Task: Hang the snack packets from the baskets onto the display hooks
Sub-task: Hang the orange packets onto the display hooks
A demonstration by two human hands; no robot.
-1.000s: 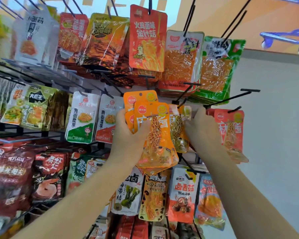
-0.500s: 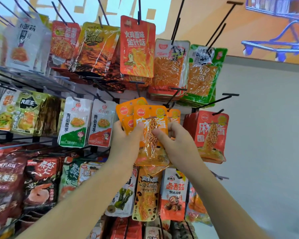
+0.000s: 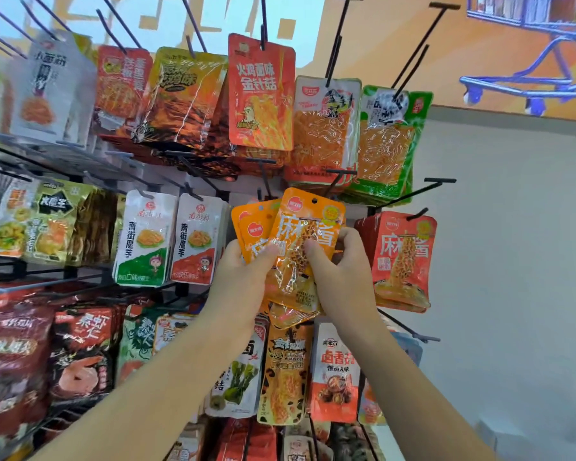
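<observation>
Orange glossy packet, punched hang-hole.

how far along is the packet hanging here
Done: many hooks already carry stock, like the red packets on the right. In hand: the left hand grips a bunch of orange packets; the right hand pinches the front packet, not yet hooked. Left: the bunch; baskets are out of view.

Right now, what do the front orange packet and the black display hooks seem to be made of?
Orange packet: likely thin plastic film, glossy; it crinkles and glints, and a clear window shows the contents.
Display hooks: probably metal wire with a black coating; they are thin, straight and rigid-looking.
</observation>
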